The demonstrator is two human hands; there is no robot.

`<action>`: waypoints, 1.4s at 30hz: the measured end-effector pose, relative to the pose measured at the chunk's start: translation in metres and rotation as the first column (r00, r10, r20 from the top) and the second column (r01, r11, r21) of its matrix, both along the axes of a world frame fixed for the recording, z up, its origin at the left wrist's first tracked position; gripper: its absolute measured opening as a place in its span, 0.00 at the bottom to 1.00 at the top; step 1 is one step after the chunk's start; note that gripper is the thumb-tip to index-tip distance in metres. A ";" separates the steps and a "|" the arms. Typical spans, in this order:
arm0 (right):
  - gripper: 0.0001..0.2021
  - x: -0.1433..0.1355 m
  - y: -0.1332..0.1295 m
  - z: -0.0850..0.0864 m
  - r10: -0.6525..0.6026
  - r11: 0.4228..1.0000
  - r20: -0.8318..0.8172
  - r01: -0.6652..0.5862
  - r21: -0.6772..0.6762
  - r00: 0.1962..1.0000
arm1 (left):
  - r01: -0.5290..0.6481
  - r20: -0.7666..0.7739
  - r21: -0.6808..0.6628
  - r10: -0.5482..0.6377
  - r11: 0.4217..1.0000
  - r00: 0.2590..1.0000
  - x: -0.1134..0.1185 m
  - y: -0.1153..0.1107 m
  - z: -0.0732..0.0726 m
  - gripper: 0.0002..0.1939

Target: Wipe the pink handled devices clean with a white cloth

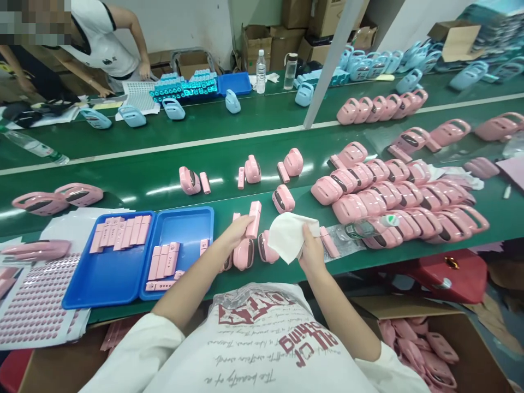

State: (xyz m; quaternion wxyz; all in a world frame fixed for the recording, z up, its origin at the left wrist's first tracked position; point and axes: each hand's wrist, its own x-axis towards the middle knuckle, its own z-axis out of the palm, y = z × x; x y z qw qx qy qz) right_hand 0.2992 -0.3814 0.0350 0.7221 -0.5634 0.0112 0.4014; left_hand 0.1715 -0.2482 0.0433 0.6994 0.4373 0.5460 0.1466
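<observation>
My left hand (239, 231) is closed around a pink rectangular stick (254, 219), held upright over the green table's near side. To its right, my right hand (311, 252) pinches a white cloth (288, 236) by its right part, and the cloth hangs spread out. Below the stick stands a pink rounded case (243, 254), with another pink case (268, 246) partly behind the cloth. One more case (283, 198) sits just beyond the cloth. A loose pink stick (329, 242) lies right of my right hand.
Two blue trays (107, 296) with pink sticks are at the left, beside sticker sheets (43, 305). Many pink cases (385, 197) crowd the right, near a plastic bottle (366, 227). A metal post (331, 65) rises mid-table. Across it, a person (102, 46) stands near blue cases.
</observation>
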 end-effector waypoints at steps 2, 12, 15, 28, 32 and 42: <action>0.29 0.009 -0.006 0.001 0.034 0.999 0.079 -0.033 -0.021 0.996 | 0.146 -0.126 0.079 -0.136 0.986 0.983 0.019 0.024 -0.015 0.15; 0.11 0.022 -0.029 0.009 -0.037 0.997 0.992 -0.069 0.045 0.123 | 0.612 -0.664 0.202 -0.352 0.765 0.659 0.083 0.069 -0.074 0.25; 0.16 0.020 -0.029 0.011 -0.062 0.991 0.997 -0.117 0.067 0.043 | 0.655 -0.673 0.275 -0.346 0.704 0.654 0.079 0.061 -0.062 0.31; 0.17 0.000 -0.026 0.019 -0.086 0.959 0.995 -0.274 0.068 -0.055 | 0.583 0.057 0.554 -0.726 0.594 0.685 0.012 -0.024 0.050 0.19; 0.20 -0.004 -0.034 0.034 -0.099 0.945 0.993 -0.320 0.072 -0.069 | 0.521 0.136 0.441 -0.628 0.731 0.766 0.001 -0.040 0.050 0.22; 0.24 -0.017 -0.046 0.056 -0.132 0.878 0.990 -0.459 0.138 0.046 | 0.431 0.420 0.163 -0.458 0.888 0.784 -0.003 -0.070 0.073 0.15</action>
